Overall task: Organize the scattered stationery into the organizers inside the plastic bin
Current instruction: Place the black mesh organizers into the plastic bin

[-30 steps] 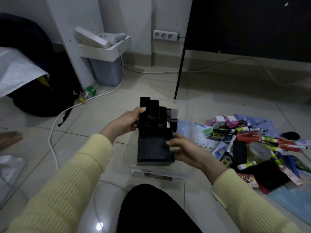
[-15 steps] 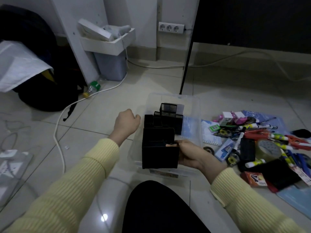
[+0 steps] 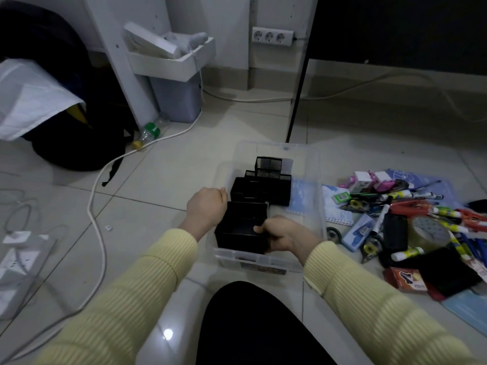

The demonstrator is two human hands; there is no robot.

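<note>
right hand (image 3: 279, 233) pinches the black organizer (image 3: 238, 239); left hand (image 3: 207, 206) curled, hold unclear. best seat it flat, snug in the bin (image 3: 274, 148).

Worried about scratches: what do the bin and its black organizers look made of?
Bin: clear glossy plastic, floor showing through its walls. Far organizer: black mesh, likely metal, fine grid visible. Near organizer: solid matte black, plastic or coated metal, unclear.

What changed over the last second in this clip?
The near black organizer was lowered into the front of the plastic bin. The left hand let go of it and now sits curled at the bin's left wall. The right hand kept its grip on the organizer's right side. The floor stationery stayed put.
</note>
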